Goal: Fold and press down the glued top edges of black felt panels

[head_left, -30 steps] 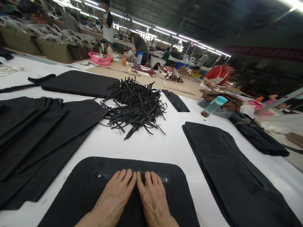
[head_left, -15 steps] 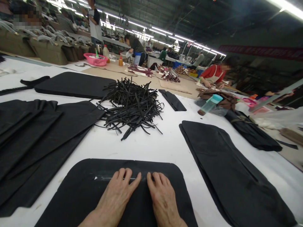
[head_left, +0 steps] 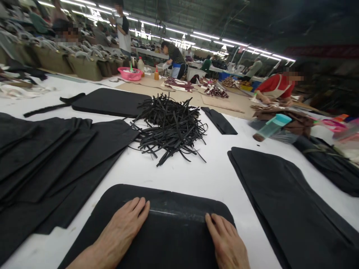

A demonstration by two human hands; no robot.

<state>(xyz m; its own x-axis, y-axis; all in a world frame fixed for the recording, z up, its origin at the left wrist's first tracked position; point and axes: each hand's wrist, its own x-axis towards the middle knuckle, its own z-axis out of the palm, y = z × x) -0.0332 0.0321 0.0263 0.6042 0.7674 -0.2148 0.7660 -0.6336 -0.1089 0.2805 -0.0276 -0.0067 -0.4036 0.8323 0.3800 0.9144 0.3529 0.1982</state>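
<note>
A black rounded fabric panel (head_left: 174,231) lies on the white table (head_left: 202,175) right in front of me. My left hand (head_left: 123,228) presses flat on its left part, fingers stretched out together. My right hand (head_left: 227,243) lies flat near the panel's right corner, fingers extended. A shiny strip (head_left: 176,213) runs along the panel between the two hands. Neither hand holds anything.
A heap of black strips (head_left: 169,125) sits mid-table. Stacked black panels (head_left: 50,160) lie at left, another stack (head_left: 291,209) at right, one panel (head_left: 110,101) farther back. A teal-capped bottle (head_left: 270,127) lies at right. Other people work at tables behind.
My hands, side by side a second ago, have slid apart along the strip, the left going left and the right going right. The view shifted slightly.
</note>
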